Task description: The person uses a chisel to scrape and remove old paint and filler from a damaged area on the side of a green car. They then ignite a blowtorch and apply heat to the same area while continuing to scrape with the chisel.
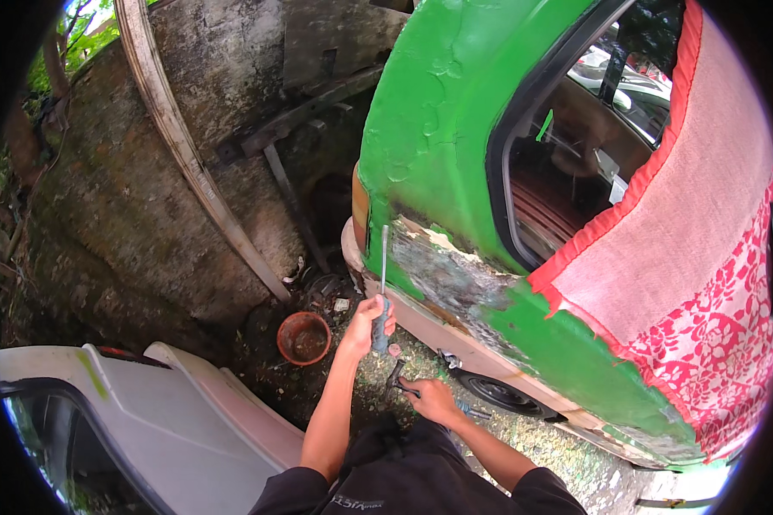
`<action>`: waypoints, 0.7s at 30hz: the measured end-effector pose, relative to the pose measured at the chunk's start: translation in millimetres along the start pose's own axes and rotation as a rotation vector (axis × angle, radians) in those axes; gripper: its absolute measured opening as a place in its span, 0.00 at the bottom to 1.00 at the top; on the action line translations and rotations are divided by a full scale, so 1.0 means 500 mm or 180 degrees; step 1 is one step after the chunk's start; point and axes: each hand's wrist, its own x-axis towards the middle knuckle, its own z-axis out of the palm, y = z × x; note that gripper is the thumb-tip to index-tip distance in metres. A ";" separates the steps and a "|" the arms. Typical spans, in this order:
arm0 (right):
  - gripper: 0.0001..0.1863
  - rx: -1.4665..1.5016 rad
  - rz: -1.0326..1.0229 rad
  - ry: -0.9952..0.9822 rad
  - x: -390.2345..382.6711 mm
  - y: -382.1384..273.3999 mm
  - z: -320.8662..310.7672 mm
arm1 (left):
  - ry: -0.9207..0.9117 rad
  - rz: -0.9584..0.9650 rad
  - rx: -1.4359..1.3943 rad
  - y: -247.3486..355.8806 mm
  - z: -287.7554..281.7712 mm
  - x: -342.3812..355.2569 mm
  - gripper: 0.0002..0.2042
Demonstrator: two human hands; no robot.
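My left hand is wrapped round the grey-blue handle of a long screwdriver. Its metal shaft points up and away, with the tip in front of the edge of the green car body; whether it touches cannot be made out. Lower and to the right, my right hand grips a hammer with a dark head. The head lies just below the end of the screwdriver handle, apart from it. Close by on the car is a rough patch of stripped, grey and flaking paint.
A pink and red patterned cloth drapes over the car's right side. On the littered ground stand an orange-brown pot and a black wheel. A white car is at lower left. A long pale strip leans against the stained wall.
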 end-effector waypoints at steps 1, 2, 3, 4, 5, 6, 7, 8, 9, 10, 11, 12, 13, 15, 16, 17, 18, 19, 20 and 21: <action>0.20 0.0026 0.0031 0.0004 -0.001 0.002 0.000 | 0.0030 0.0133 -0.0120 0.004 0.001 -0.003 0.21; 0.20 0.0053 0.0062 0.0008 -0.002 0.004 0.000 | 0.0027 0.0126 0.0014 0.010 0.004 0.000 0.21; 0.20 0.0063 0.0037 0.0004 -0.002 0.009 0.000 | 0.0040 0.0122 0.0140 0.018 0.006 0.004 0.21; 0.20 0.0072 0.0012 0.0001 0.000 0.017 0.001 | 0.0052 0.0119 0.0266 0.021 0.007 0.006 0.21; 0.20 0.0081 -0.0012 -0.0001 0.000 0.021 0.001 | 0.0032 -0.0036 0.0266 0.010 0.007 0.001 0.21; 0.20 0.0092 0.0011 0.0004 0.003 0.017 -0.002 | 0.0038 -0.0123 0.0253 0.001 0.004 0.002 0.21; 0.20 0.0102 0.0034 0.0010 0.003 0.011 -0.007 | 0.0045 -0.0208 0.0239 -0.009 0.000 0.004 0.21; 0.19 0.0112 0.0057 0.0015 0.003 0.005 -0.012 | 0.0053 -0.0294 0.0225 -0.015 -0.005 0.008 0.21; 0.19 0.0118 0.0060 0.0060 0.001 0.002 -0.017 | 0.0118 -0.0378 0.0063 -0.017 0.000 0.012 0.22; 0.19 0.0124 0.0062 0.0103 0.000 -0.002 -0.020 | 0.0261 -0.0361 -0.0036 -0.017 0.003 0.015 0.22; 0.19 0.0129 0.0063 0.0143 -0.002 -0.004 -0.024 | 0.0406 -0.0343 -0.0135 -0.018 0.006 0.018 0.22; 0.19 0.0144 0.0103 0.0100 -0.003 -0.006 -0.028 | 0.0554 -0.0327 -0.0233 -0.013 0.013 0.017 0.23; 0.19 0.0159 0.0142 0.0054 -0.004 -0.008 -0.031 | 0.0508 -0.0341 -0.0225 -0.009 0.019 0.014 0.23; 0.19 0.0185 0.0154 0.0007 -0.005 -0.005 -0.035 | 0.0463 -0.0363 -0.0116 -0.004 0.041 0.010 0.23; 0.19 0.0196 0.0126 0.0007 -0.003 0.000 -0.034 | 0.0448 -0.0365 -0.0058 -0.003 0.049 0.007 0.23; 0.19 0.0206 0.0097 0.0005 -0.004 0.004 -0.035 | 0.0444 -0.0333 0.0125 -0.008 0.046 0.004 0.22; 0.19 0.0219 0.0081 -0.0023 -0.002 0.001 -0.040 | 0.0446 -0.0295 0.0311 -0.012 0.039 0.005 0.22; 0.19 0.0231 0.0064 -0.0051 -0.001 -0.004 -0.047 | 0.0448 -0.0257 0.0497 -0.015 0.032 0.005 0.22; 0.19 0.0242 0.0045 -0.0081 0.000 -0.009 -0.054 | 0.0457 -0.0247 0.0566 -0.017 0.026 0.007 0.21; 0.18 0.0229 0.0083 -0.0164 0.001 -0.014 -0.060 | 0.0464 -0.0253 0.0645 -0.016 0.027 0.005 0.21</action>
